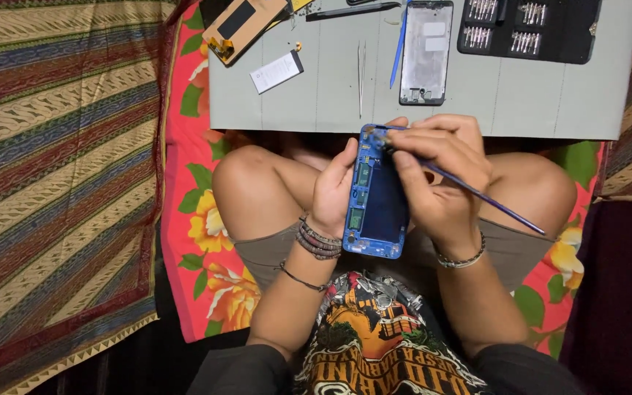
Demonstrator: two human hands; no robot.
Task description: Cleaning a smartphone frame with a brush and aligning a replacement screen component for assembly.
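Note:
My left hand (333, 192) grips the left edge of an opened blue phone frame (377, 196) held upright over my lap. Green circuit parts show along the frame's left side. My right hand (440, 172) pinches a thin blue pry tool (488, 199). Its tip rests at the phone's top edge, and its handle slants down to the right past my wrist. Both wrists wear bracelets.
A grey work board (550, 102) lies ahead across my knees. On it are a silver phone back panel (426, 51), tweezers (360, 69), a white battery (276, 71), a tan screen assembly (241, 25) and a black screwdriver bit case (528, 28). Striped and floral cloths cover the floor.

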